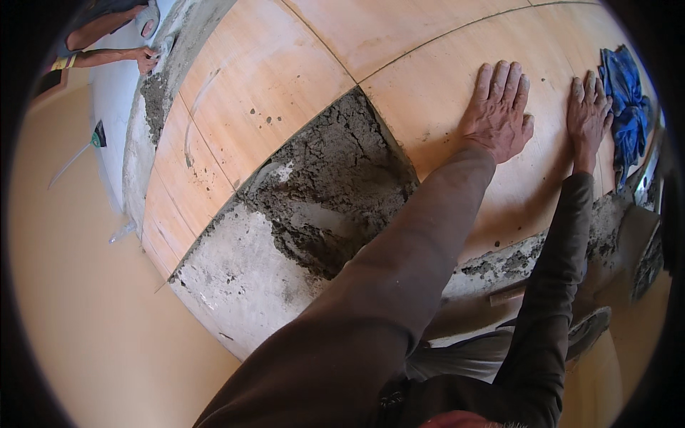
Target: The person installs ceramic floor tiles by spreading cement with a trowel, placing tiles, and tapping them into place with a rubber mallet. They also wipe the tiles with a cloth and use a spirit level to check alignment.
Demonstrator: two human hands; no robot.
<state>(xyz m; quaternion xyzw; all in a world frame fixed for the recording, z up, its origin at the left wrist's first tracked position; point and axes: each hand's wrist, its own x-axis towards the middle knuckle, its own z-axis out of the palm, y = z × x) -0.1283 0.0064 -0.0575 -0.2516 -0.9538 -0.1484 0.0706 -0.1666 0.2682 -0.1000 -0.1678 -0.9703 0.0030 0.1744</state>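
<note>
My left hand (498,114) lies flat on a peach-coloured floor tile (435,107), palm down with the fingers stretched forward. Further right, my right hand (591,114) also presses flat against the tile surface, close to a crumpled blue cloth (626,107). Neither hand holds anything. Left of my left forearm, a patch of dark wet mortar (342,164) fills a gap beside the tile, its surface rough and cracked. Part of the mortar is hidden behind my left sleeve.
Bare grey concrete (242,278) borders the mortar. More tiles (264,78) with mortar crumbs lie to the left and beyond. At the far left, another person's hand (146,60) works by a mortar strip (153,107). A mortar-smeared pan (646,250) sits at the right edge.
</note>
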